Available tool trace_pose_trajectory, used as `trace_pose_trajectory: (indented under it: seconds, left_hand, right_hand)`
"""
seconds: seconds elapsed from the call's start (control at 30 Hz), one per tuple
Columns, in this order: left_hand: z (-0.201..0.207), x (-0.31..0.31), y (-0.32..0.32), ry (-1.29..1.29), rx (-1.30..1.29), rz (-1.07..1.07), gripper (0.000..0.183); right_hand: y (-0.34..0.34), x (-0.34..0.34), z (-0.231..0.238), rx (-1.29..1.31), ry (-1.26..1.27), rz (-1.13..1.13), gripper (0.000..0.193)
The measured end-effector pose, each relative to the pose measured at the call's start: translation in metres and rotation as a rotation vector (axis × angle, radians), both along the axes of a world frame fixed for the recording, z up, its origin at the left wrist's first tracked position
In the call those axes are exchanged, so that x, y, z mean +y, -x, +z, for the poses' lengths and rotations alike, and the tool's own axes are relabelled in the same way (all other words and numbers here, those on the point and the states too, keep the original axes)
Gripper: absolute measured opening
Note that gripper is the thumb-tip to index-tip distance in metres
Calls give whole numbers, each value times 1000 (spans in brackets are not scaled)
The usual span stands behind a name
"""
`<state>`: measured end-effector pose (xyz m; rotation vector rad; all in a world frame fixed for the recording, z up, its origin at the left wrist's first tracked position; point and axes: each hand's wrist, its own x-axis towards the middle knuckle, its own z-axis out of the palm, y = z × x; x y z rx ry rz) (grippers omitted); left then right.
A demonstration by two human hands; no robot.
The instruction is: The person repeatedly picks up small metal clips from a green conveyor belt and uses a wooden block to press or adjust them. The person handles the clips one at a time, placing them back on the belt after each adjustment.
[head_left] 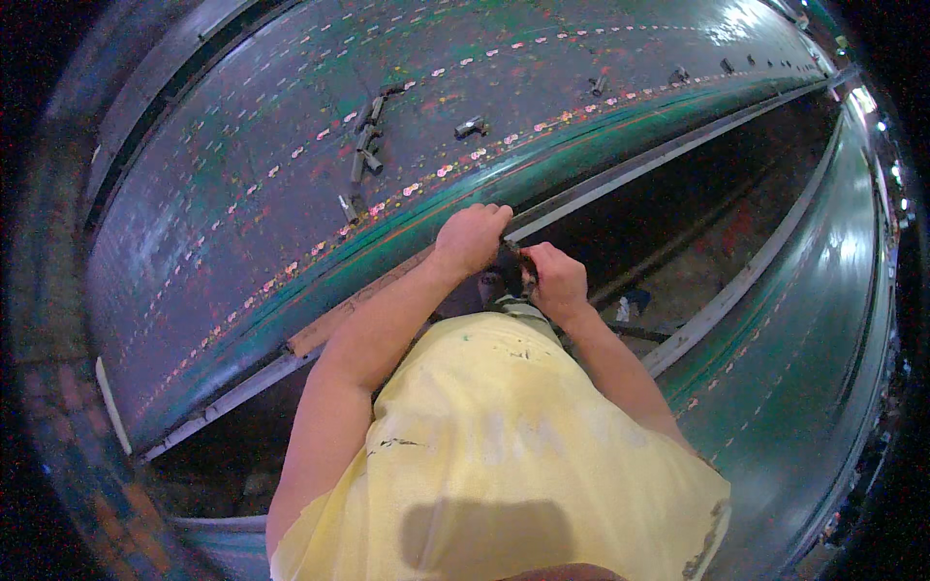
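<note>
My left hand [472, 237] is closed at the near edge of a long green table [542, 174], its fingertips curled down over a small dark thing I cannot make out. Just to its right and a little nearer, my right hand [559, 281] is also closed, thumb and fingers pinched together. A dark piece with a reddish bit shows between the two hands, too small and shadowed to name. Both hands are close together in front of my yellow shirt [523, 416].
Several dark metal pieces [366, 145] lie in a row across the table, and another small metal piece [471, 127] sits apart. A brown strip [358, 302] runs along the metal rail [620, 184] under my left forearm. A second green table [785, 358] stands right.
</note>
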<state>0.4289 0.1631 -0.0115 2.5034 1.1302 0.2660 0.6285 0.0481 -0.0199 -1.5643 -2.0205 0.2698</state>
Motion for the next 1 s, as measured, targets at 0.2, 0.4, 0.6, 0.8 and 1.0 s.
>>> trace_pose_trajectory:
  seconds: [0.2,0.4,0.6,0.8,1.0]
  left_hand:
    - [-2,0,0,9,-25,22,24]
    - [4,-4,0,7,-38,30,23]
    - [1,-4,-1,15,-69,25,21]
    - [7,-5,1,-2,-25,21,23]
    - [6,-3,0,29,10,4,26]
  right_hand:
    - [11,1,-17,-187,0,-28,28]
    - [8,2,-35,-263,-183,-29,28]
    - [23,-17,-97,785,443,-217,29]
    - [13,-5,-63,2199,1352,-171,45]
    - [8,-14,-45,806,750,-250,31]
